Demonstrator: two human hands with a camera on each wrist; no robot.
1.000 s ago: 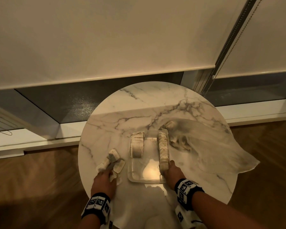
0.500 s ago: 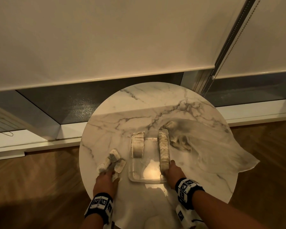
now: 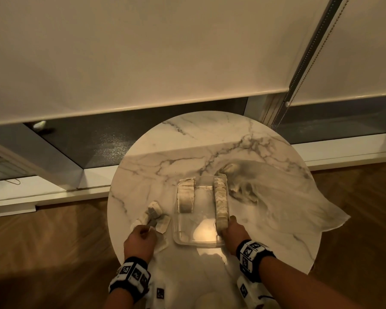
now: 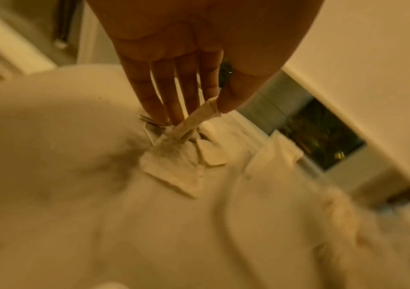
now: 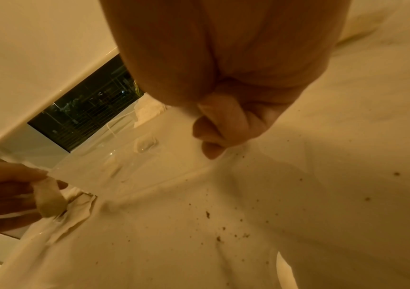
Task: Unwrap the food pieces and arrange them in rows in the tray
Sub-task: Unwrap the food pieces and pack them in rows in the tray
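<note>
A clear plastic tray (image 3: 188,238) sits mid-table on the marble top. Inside it stand two rows of pale food pieces, a short left row (image 3: 185,195) and a longer right row (image 3: 221,199). Left of the tray lies a pile of paper wrappers (image 3: 154,214). At the pile's near edge my left hand (image 3: 146,230) pinches a wrapper strip (image 4: 199,115) between thumb and forefinger, the other fingers straight. My right hand (image 3: 228,221) is at the tray's near right corner, by the last piece of the right row. Its fingers (image 5: 223,125) curl onto the tray's rim.
A crumpled clear plastic bag (image 3: 276,197) spreads over the right side of the round table (image 3: 210,139) and hangs past its edge. Dark crumbs (image 5: 207,214) dot the table near the tray. A window with roller blinds and a bead chain (image 3: 299,70) stands behind; wood floor surrounds.
My left hand has shifted slightly at the near edge of the wrapper pile and has a wrapper strip pinched up. My right hand has stayed at the tray's corner.
</note>
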